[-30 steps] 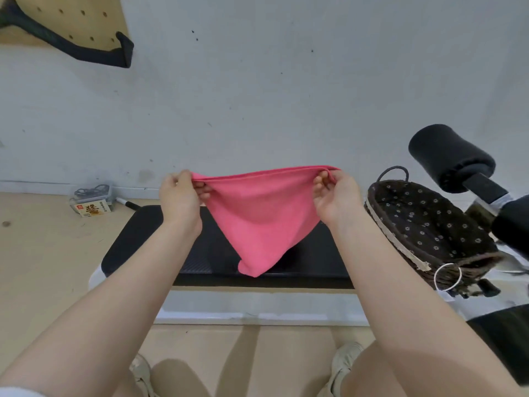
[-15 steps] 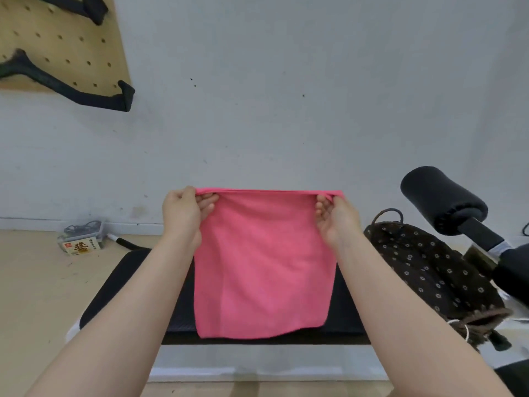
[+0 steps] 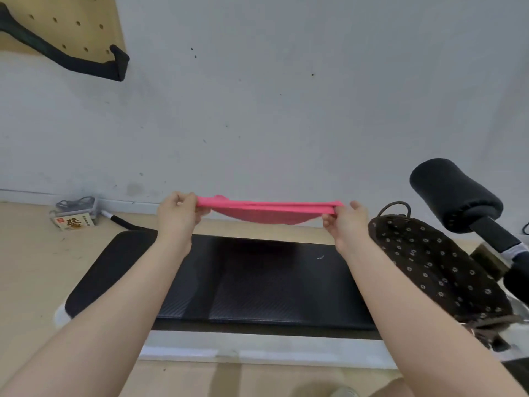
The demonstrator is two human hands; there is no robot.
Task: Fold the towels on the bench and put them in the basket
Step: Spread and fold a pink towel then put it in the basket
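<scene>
Half a second ago the pink towel (image 3: 266, 211) hung down flat as a sheet in front of the bench; now it is swung up nearly level, so that only a thin pink band with a shallow sag in its middle shows between the two hands. Both arms reach forward from the bottom of the view, much as before. The left hand (image 3: 178, 215) pinches the towel's left end between curled fingers and thumb, and the right hand (image 3: 347, 223) pinches the right end the same way, with the cloth stretched taut between them. It is held in the air above the far edge of the black bench pad (image 3: 257, 285), apart from the pad, which carries a dark shadow under it. To the right of the right forearm stands the dark wicker basket (image 3: 438, 262) with its flower-printed lining and a small loop handle at its far rim; how it sits on the bench cannot be made out. A black foam roller (image 3: 455, 196) juts out above and beyond the basket. On the floor at the far left, against the wall, lies a small printed box (image 3: 73, 222).
</scene>
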